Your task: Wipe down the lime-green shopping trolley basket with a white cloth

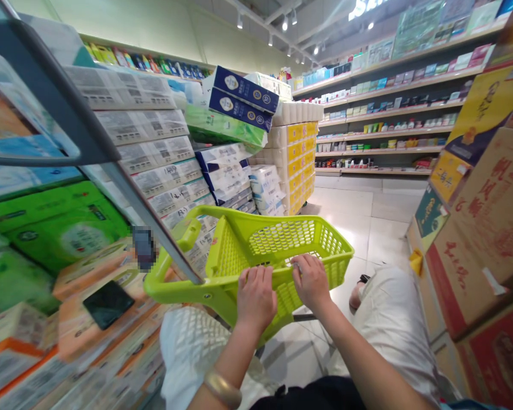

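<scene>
A lime-green plastic shopping basket (282, 239) on wheels stands in front of my knees, and nothing shows inside it. My left hand (256, 296) grips its near rim, fingers curled over the edge; a gold bangle sits on that wrist. Just to the right, my right hand (312, 282) also rests on the rim, its fingers bent and pinching something small that I cannot make out. The basket's grey pull handle (123, 188) slants up to the upper left. My knees in white trousers (393, 319) show on either side.
Stacked tissue and paper packs (154, 148) fill the left side. A dark phone (108, 303) lies on an orange pack at lower left. Cardboard boxes (487, 228) are piled on the right. The tiled aisle floor (367, 216) runs ahead toward far shelves (389, 114).
</scene>
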`<state>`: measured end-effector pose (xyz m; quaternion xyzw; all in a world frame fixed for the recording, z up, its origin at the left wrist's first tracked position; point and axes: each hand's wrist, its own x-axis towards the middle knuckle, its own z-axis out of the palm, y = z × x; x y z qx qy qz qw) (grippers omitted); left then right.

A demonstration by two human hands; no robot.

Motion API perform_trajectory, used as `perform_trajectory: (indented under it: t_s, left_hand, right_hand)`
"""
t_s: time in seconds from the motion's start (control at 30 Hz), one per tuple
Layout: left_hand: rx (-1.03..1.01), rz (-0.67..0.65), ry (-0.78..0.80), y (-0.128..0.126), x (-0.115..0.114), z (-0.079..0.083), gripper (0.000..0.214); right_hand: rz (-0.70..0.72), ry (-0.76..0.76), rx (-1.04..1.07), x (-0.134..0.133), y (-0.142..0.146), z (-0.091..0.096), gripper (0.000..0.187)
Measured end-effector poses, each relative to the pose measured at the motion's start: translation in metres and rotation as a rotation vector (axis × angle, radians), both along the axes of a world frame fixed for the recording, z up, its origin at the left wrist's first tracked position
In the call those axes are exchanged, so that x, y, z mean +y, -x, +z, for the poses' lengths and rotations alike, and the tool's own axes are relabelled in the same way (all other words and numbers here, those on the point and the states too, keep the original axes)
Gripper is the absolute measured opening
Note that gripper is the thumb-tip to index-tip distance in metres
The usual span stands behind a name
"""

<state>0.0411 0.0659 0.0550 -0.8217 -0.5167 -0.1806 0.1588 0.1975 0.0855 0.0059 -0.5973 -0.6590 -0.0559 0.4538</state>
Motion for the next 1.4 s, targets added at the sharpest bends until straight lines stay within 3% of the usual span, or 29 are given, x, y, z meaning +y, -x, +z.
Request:
perform_trajectory:
  t_s: [0.17, 0.33, 0.43, 0.57, 0.67, 0.8, 0.9, 1.07, 1.17, 1.3, 1.4]
  left_hand:
    - [-0.004, 0.001, -0.002, 0.001, -0.001, -0.001, 0.039]
    - [-0.022, -0.016, 0.004, 0.007, -0.002, -0.003, 0.038]
    - [-0.019, -0.006, 0.002, 0.009, -0.005, -0.001, 0.04]
    - [-0.027, 0.01, -0.01, 0.009, -0.007, 0.0, 0.041]
    - [-0.031, 0.01, -0.018, 0.008, -0.006, -0.003, 0.041]
    - [-0.043, -0.01, -0.02, 0.009, -0.005, -0.006, 0.039]
    - [-0.038, -0.019, -0.032, 0.011, -0.006, -0.007, 0.039]
    - [-0.026, -0.014, -0.047, 0.012, -0.008, -0.008, 0.04]
    - [-0.038, -0.01, -0.045, 0.01, -0.008, -0.01, 0.04]
    - [-0.063, -0.007, -0.034, 0.008, -0.009, -0.011, 0.039]
    - [-0.059, -0.017, -0.033, 0.01, -0.01, -0.011, 0.04]
  right_hand:
    - [-0.073, 0.017, 0.057, 0.001, 0.01, 0.001, 0.016]
    - [0.09, -0.019, 0.049, -0.005, 0.035, 0.006, 0.018]
    - [0.095, -0.019, 0.018, -0.006, 0.023, 0.003, 0.017]
    - [-0.032, -0.025, 0.023, -0.004, 0.001, -0.003, 0.018]
    - [-0.065, -0.015, 0.058, -0.005, 0.009, -0.002, 0.018]
    - [0.063, -0.02, 0.059, -0.009, 0.035, 0.006, 0.019]
    - [0.125, -0.018, 0.034, -0.012, 0.033, 0.007, 0.018]
    - [-0.011, -0.005, 0.044, -0.01, 0.006, -0.001, 0.018]
    - [-0.071, 0.001, 0.084, -0.01, 0.012, -0.001, 0.018]
    - [0.054, -0.022, 0.089, -0.015, 0.037, 0.005, 0.018]
    - [0.123, -0.027, 0.058, -0.017, 0.035, 0.005, 0.019]
